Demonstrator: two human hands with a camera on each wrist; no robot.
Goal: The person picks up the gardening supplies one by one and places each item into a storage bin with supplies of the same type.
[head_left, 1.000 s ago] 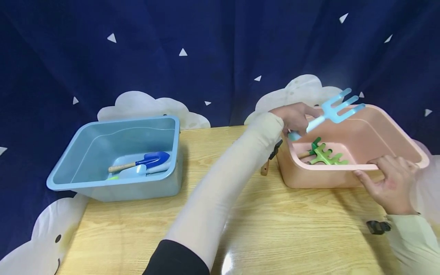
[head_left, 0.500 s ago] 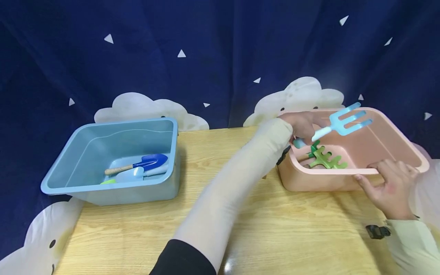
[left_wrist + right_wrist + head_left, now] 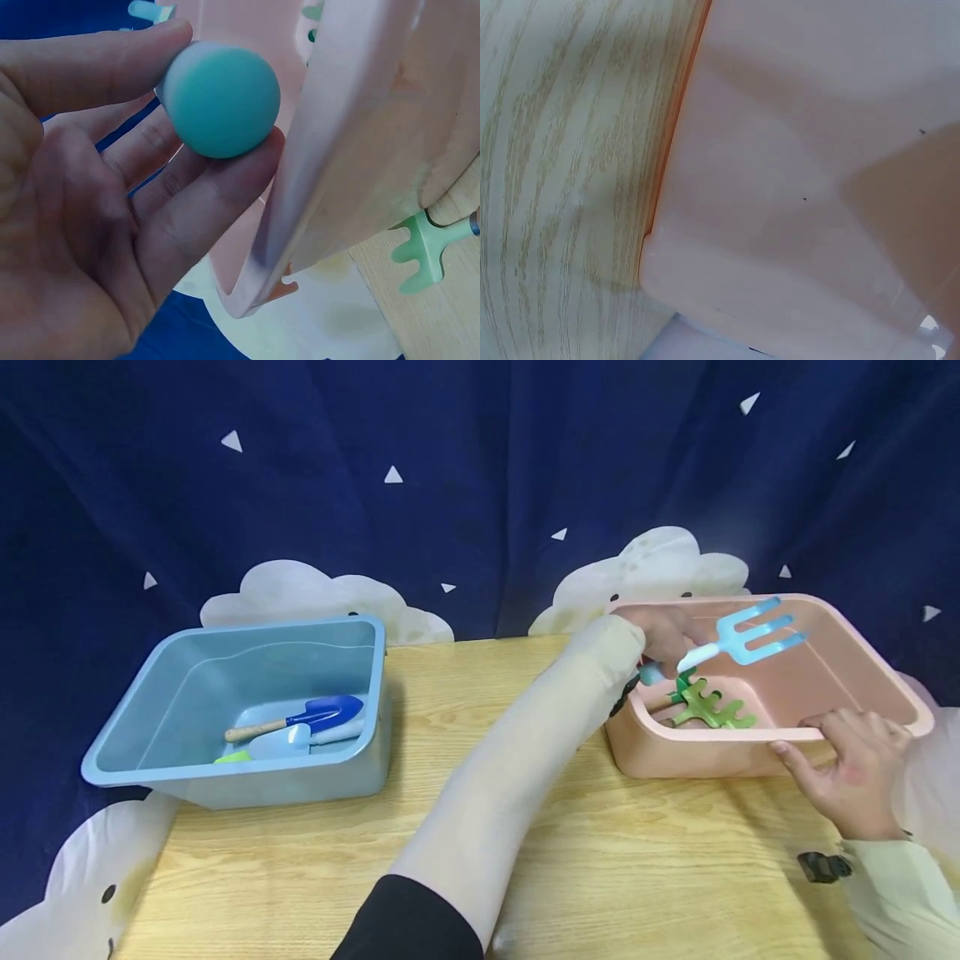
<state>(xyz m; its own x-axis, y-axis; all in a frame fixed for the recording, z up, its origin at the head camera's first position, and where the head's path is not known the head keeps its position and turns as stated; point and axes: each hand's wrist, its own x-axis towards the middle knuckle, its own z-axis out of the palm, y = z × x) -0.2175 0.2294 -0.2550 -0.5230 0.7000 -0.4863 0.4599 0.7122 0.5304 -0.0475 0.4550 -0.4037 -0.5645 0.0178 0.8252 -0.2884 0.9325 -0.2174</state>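
Observation:
My left hand pinches the handle of a light blue three-pronged garden fork at the left side of the pink bin. The prongs point right, over the bin's interior. The left wrist view shows the handle's round teal end between thumb and fingers. My right hand grips the bin's front rim near its right corner, fingers over the rim and thumb outside. Inside the bin lie a light green rake and a darker green tool, partly covered.
A blue bin at the left holds a blue trowel, a light blue scoop and something lime green. Another green rake lies on the wooden table beside the pink bin. A dark blue curtain hangs behind.
My left hand has moved right and down with the fork, lowering the prongs into the bin's opening. My right hand keeps its hold on the rim.

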